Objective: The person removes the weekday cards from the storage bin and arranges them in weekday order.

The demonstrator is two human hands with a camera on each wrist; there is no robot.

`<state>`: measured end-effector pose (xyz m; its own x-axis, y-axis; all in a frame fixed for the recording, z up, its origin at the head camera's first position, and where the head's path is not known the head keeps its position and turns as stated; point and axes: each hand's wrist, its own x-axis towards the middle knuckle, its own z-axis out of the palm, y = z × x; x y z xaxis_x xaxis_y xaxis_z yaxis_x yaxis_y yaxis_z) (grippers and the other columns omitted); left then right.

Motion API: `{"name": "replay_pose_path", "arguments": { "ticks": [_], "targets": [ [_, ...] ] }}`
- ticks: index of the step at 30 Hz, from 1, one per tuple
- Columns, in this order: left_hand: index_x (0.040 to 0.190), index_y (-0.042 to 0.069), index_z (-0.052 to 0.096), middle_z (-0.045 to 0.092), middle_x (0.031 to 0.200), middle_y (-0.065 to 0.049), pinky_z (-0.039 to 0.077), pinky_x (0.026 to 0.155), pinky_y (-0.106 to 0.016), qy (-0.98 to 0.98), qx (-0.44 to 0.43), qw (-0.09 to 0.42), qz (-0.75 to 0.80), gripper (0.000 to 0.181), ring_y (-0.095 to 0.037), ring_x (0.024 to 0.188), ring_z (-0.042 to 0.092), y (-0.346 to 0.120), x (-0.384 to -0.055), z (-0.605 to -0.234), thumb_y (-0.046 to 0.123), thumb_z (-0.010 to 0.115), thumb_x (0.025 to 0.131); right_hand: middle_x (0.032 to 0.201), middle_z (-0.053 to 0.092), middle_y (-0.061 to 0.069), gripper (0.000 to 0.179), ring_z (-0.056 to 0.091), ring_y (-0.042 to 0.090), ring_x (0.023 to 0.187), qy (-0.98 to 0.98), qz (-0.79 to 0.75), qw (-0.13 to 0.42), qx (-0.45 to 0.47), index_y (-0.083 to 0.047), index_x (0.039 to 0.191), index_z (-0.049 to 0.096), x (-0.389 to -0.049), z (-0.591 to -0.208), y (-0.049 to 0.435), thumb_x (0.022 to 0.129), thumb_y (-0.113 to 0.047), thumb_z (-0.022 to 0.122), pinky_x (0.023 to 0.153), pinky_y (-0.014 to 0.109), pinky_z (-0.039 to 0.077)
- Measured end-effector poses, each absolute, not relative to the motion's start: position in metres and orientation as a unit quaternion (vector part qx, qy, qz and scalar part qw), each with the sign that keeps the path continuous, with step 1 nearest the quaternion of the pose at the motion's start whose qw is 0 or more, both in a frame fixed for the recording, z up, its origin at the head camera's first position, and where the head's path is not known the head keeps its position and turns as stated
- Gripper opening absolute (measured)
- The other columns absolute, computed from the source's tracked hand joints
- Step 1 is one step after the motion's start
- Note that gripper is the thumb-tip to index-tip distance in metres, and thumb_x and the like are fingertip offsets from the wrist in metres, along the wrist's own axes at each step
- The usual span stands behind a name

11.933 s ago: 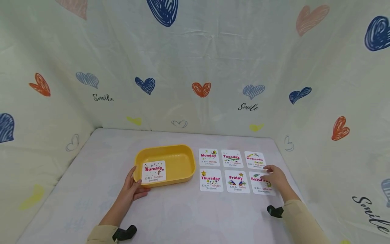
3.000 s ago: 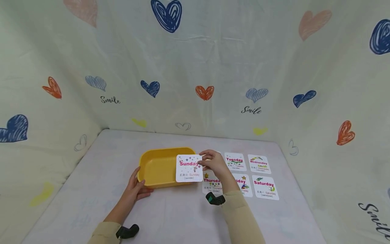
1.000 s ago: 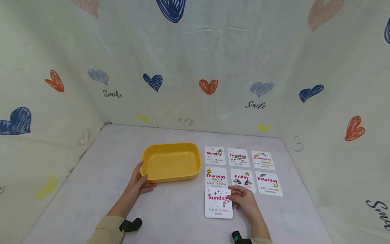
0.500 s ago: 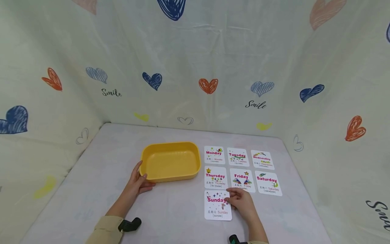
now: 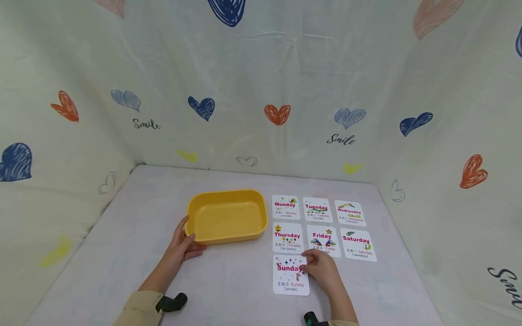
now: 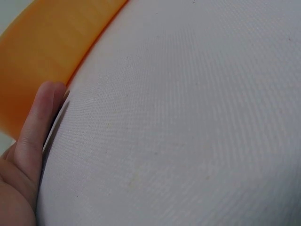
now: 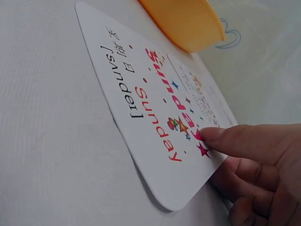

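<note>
My right hand (image 5: 325, 270) pinches the right edge of a white Sunday card (image 5: 290, 284), thumb on its printed face and fingers under the edge. In the right wrist view the Sunday card (image 7: 136, 108) lies close over the cloth. It sits just below the Thursday card (image 5: 287, 244), lined up with it. My left hand (image 5: 178, 248) holds the front left corner of a yellow plastic tray (image 5: 226, 237), with the thumb at the rim and other fingers along the outer side. In the left wrist view, fingers (image 6: 35, 122) lie against the tray's wall (image 6: 56, 42).
Monday (image 5: 285, 214), Tuesday (image 5: 317, 215) and Wednesday (image 5: 350, 218) cards form the back row. Friday (image 5: 323, 246) and Saturday (image 5: 358, 251) cards continue the Thursday row. A white cloth (image 5: 228, 290) covers the table; a heart-printed curtain (image 5: 302, 149) hangs behind.
The Sunday card was first inside the tray; my right hand took it out, carried it right and brought it down below Thursday. Lately it shifted slightly toward me. The left hand kept its hold.
</note>
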<state>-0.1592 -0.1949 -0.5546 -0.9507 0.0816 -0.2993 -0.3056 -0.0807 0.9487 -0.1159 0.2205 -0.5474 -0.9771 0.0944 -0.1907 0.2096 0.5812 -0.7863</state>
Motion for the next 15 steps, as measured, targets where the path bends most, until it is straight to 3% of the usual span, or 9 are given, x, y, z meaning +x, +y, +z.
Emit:
{"name": "replay_pose_path", "arguments": {
  "ticks": [11,15],
  "targets": [
    [0.156,0.039,0.005,0.032,0.149,-0.014,0.057,0.081,-0.033,0.677,-0.071,0.127,0.722,0.07,-0.027,0.094,0.068,-0.196,-0.159,-0.556,0.038,0.05,0.102,0.069,0.053,0.002,0.028,0.049,0.017,0.06,0.909,-0.402,0.083,0.072,-0.005,0.097,0.065,-0.12,-0.538,0.214,0.074,-0.003,0.081,0.052,0.027,0.042],
    [0.155,0.041,0.003,0.04,0.141,-0.017,0.056,0.083,-0.032,0.684,-0.072,0.135,0.713,0.074,-0.029,0.097,0.067,-0.197,-0.157,-0.555,0.043,0.052,0.1,0.069,0.052,0.003,0.028,0.049,0.018,0.061,0.915,-0.388,0.091,0.067,-0.006,0.096,0.063,-0.119,-0.534,0.211,0.075,-0.004,0.081,0.053,0.029,0.042]
  ]
}}
